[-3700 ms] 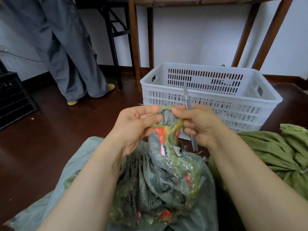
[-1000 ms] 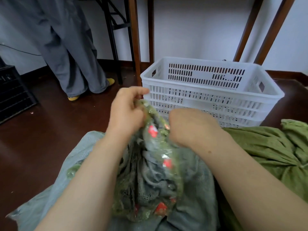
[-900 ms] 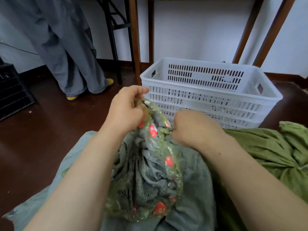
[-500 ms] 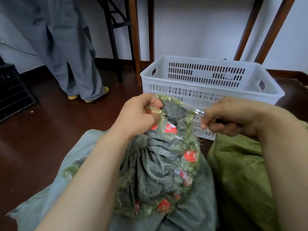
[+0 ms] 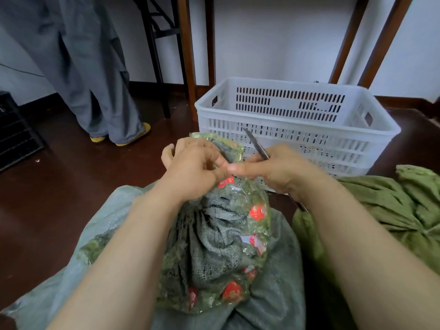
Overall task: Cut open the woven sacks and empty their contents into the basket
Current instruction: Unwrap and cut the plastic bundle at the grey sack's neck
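Observation:
A grey-green woven sack [image 5: 214,236], its neck wrapped in clear tape with red marks, stands between my forearms. My left hand [image 5: 192,170] grips the top of the taped neck. My right hand [image 5: 278,170] holds a slim metal knife [image 5: 256,145], blade pointing up and away, with its fingertips touching the neck beside my left hand. The white slotted basket [image 5: 297,136] stands just behind my hands. A green woven sack [image 5: 385,210] lies on the floor at the right.
A person in grey trousers [image 5: 95,75] and yellow shoes stands at the back left. Wooden table legs [image 5: 188,55] rise behind the basket. A black crate [image 5: 16,134] sits at the left edge on the dark red floor [image 5: 71,186].
My right hand with the knife has come back left to the sack's neck, fingertips now meeting my left hand. The blade now points up instead of sideways.

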`<state>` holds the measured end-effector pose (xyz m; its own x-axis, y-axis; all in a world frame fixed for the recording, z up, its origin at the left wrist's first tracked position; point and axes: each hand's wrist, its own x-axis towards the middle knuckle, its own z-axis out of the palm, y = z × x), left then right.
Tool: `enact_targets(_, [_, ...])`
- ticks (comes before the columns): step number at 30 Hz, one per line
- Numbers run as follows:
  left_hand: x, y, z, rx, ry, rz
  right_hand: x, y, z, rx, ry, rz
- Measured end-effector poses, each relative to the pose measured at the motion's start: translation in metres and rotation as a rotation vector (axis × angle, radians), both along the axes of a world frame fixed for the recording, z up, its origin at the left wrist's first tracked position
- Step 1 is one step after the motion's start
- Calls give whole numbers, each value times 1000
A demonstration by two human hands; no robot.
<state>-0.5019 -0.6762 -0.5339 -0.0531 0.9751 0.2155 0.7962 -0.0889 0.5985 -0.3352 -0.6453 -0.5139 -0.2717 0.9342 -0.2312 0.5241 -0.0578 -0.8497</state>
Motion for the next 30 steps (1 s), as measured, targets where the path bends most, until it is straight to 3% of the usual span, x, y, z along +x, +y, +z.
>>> enact_targets(6, [-6, -7, 5, -25, 194, 70, 1, 17, -13, -5, 229, -286])
enact_targets(10, [8, -7, 26, -133, 413, 34, -8, 15, -13, 86, 217, -185])
enact_targets(14, [31, -10, 35, -216, -25, -87, -13, 13, -9, 178, 255, -187])
enact_targets(17, [28, -6, 22, -142, -57, -4, -9, 8, -5, 88, 394, -124])
enact_targets(19, [20, -5, 22, -84, -74, 90, -5, 3, 0, 27, 283, -53])
enact_targets(21, [9, -2, 26, -71, -213, 149, -1, 0, 5, 14, 78, 38])
enact_targets(24, [2, -3, 25, -104, -411, 165, -2, -1, 8, -11, 43, 57])
enact_targets(30, [10, -5, 16, -142, -767, 217, -21, -1, 6, 293, -188, -17])
